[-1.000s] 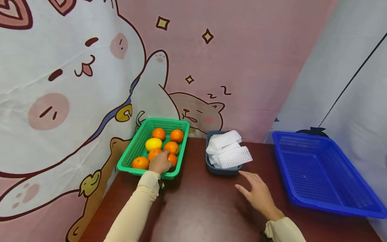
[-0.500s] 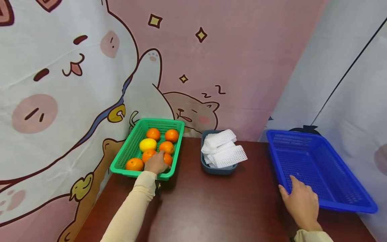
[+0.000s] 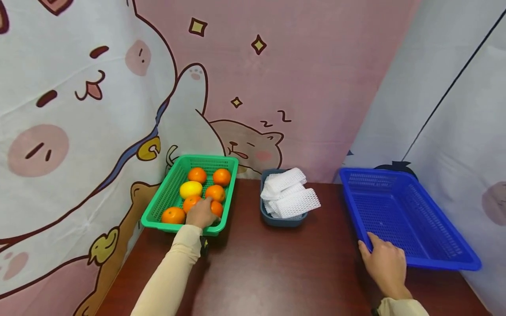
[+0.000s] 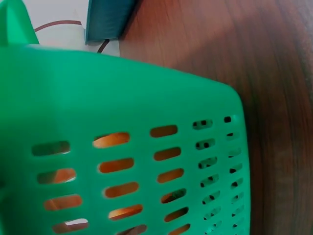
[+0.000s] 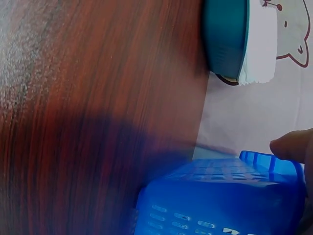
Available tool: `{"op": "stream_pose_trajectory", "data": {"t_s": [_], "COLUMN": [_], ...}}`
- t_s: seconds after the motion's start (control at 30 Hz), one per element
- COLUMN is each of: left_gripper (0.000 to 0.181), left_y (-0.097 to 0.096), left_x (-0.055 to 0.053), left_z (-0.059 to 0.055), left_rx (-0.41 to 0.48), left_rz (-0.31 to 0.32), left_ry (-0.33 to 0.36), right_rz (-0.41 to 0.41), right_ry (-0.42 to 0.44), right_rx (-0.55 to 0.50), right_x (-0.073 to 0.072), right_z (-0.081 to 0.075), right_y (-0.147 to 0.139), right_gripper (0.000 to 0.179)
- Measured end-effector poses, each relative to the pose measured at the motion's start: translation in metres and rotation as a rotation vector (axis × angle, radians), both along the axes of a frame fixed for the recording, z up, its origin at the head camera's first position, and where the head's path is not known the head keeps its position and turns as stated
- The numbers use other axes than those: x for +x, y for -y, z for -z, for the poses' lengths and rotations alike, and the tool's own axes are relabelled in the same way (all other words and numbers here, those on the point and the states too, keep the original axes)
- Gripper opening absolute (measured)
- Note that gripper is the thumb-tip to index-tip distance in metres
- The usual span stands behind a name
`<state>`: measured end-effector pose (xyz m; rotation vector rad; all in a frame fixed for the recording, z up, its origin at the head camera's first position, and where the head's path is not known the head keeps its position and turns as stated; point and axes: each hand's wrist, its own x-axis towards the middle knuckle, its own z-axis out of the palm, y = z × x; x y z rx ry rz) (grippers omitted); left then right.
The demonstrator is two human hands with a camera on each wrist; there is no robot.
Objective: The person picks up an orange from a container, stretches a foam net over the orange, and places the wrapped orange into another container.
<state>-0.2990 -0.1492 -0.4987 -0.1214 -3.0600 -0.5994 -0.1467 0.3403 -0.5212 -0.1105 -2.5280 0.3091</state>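
Observation:
My left hand (image 3: 200, 213) reaches over the front of a green plastic basket (image 3: 146, 219) and holds an orange (image 3: 216, 208) at its front right; the fingertips are partly hidden. Several other oranges (image 3: 173, 215) and one yellow lemon-like fruit (image 3: 191, 189) lie around it. In the left wrist view the slotted basket wall (image 4: 122, 93) hides the hand. At the right, my right hand (image 3: 385, 263) grips the near left corner of a blue plastic basket (image 3: 395, 224), which has nothing in it. The right wrist view shows a fingertip (image 5: 288, 147) at the blue rim.
Between the baskets stands a small dark grey-blue bin (image 3: 282, 221) heaped with white foam net sleeves (image 3: 294, 204). All stand on a dark red-brown wooden table (image 3: 284, 263). A cloth (image 3: 316, 87) with cartoon animals hangs close behind.
My right hand has gone from near the small bin rightward to the blue basket's rim. The blue basket has shifted slightly left. My left hand stays at the orange.

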Motion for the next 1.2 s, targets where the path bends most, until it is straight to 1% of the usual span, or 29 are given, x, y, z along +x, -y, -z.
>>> {"op": "stream_pose_trajectory", "data": {"t_s": [0.23,0.4,0.57,0.67,0.73,0.83,0.97,1.1,1.13,1.2], "left_gripper": [0.076,0.079,0.081,0.08,0.079,0.077,0.077,0.081,0.082,0.081], "left_y": [0.003,0.005,0.003,-0.001,-0.006,-0.016,-0.032,-0.049,-0.054,-0.061], "left_x": [0.005,0.012,0.026,0.035,0.04,0.048,0.058,0.066,0.067,0.07], "left_z": [-0.006,-0.014,-0.026,-0.033,-0.037,-0.045,-0.051,-0.049,-0.047,-0.044], "left_rx": [0.055,0.134,0.23,0.28,0.323,0.403,0.484,0.536,0.553,0.585], "left_rz": [-0.019,-0.057,-0.119,-0.14,-0.139,-0.115,-0.057,0.002,0.026,0.082], "left_ry": [-0.07,-0.13,-0.202,-0.256,-0.306,-0.376,-0.427,-0.435,-0.433,-0.404], "right_rz": [0.004,0.001,-0.01,-0.018,-0.021,-0.022,-0.021,-0.021,-0.023,-0.025], "right_ry": [0.017,0.003,0.0,-0.009,-0.015,-0.021,-0.022,-0.023,-0.026,-0.032], "right_rx": [-0.009,-0.017,-0.024,-0.026,-0.027,-0.028,-0.028,-0.029,-0.03,-0.033], "right_x": [0.001,0.002,0.0,0.0,0.001,0.001,0.001,0.002,0.002,0.002], "right_z": [-0.002,-0.001,-0.001,-0.001,-0.002,-0.002,-0.002,-0.001,-0.001,-0.001], "right_y": [0.0,0.0,-0.001,-0.001,0.0,0.0,-0.001,0.0,0.0,0.001], "right_gripper": [0.04,0.04,0.04,0.04,0.04,0.04,0.04,0.04,0.04,0.04]}}
